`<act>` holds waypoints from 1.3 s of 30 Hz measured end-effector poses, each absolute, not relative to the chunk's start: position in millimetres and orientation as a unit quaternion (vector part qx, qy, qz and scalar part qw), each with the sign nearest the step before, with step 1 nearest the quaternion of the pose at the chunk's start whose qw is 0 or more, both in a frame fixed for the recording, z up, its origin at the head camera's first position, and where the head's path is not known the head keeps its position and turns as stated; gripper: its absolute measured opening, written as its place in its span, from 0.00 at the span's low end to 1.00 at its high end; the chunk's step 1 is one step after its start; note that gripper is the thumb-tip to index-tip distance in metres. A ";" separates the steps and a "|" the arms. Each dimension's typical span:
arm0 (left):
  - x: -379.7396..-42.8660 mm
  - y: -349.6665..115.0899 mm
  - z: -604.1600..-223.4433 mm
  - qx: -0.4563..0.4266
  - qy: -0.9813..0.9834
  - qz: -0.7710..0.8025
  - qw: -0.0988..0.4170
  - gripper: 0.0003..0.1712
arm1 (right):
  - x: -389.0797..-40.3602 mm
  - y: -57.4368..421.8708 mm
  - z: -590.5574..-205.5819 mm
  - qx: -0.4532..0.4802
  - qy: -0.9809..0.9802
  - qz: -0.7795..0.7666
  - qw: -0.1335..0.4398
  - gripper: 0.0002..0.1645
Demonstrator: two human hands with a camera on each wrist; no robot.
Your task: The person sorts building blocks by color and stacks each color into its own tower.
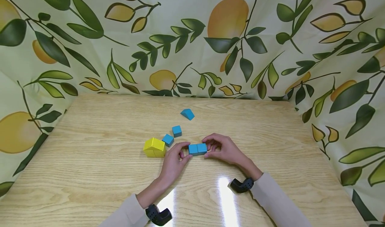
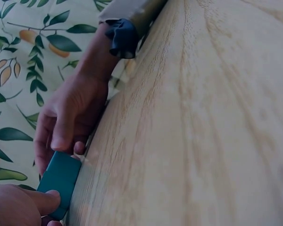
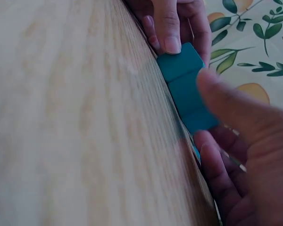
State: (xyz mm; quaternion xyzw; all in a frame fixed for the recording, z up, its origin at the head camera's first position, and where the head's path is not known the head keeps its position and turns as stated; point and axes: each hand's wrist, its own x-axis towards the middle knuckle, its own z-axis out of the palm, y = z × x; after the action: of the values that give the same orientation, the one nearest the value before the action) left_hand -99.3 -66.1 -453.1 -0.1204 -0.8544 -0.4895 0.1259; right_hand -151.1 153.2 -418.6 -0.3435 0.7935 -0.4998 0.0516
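Two blue cubes sit side by side on the table in front of me, faces together in the head view. My left hand [image 1: 173, 162] pinches the left blue cube [image 1: 193, 149] at its near and far sides with thumb and index finger. At the other end, my right hand [image 1: 223, 149] has thumb and index finger on the right blue cube [image 1: 202, 148], the remaining fingers curled beside it. The left wrist view shows my left thumb on the blue block face [image 2: 61, 176]. In the right wrist view, seams divide the blue row [image 3: 186, 89].
Just left of my left hand stands a small yellow block stack [image 1: 154, 147] with a sloped top. Behind it lie a loose blue cube [image 1: 167, 140] and another blue cube [image 1: 176, 131]. A blue triangular block [image 1: 187, 114] lies farther back. A leaf-patterned cloth [image 1: 180, 53] borders the wooden table [image 1: 99, 173].
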 end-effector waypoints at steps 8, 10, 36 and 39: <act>-101.8 -64.2 -450.9 -0.122 -0.852 -0.493 0.126 0.23 | -165.4 155.2 -397.5 -0.327 0.806 -0.490 0.056 0.17; -103.0 -64.2 -450.6 -0.121 -0.853 -0.492 0.127 0.23 | -174.9 152.3 -393.6 -0.328 0.813 -0.478 0.058 0.17; -98.2 -67.9 -455.2 -0.128 -0.854 -0.486 0.137 0.22 | -234.3 46.8 -381.4 -0.521 0.811 -0.235 0.123 0.23; -98.0 -67.8 -454.9 -0.127 -0.855 -0.485 0.132 0.22 | -233.8 41.7 -381.3 -0.520 0.817 -0.208 0.135 0.23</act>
State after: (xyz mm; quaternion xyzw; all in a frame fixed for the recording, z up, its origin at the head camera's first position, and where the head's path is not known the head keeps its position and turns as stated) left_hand -98.0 -67.8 -454.9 -0.1268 -0.8552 -0.4849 0.1320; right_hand -233.8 41.7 -381.3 -0.5205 0.8170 -0.2084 0.1347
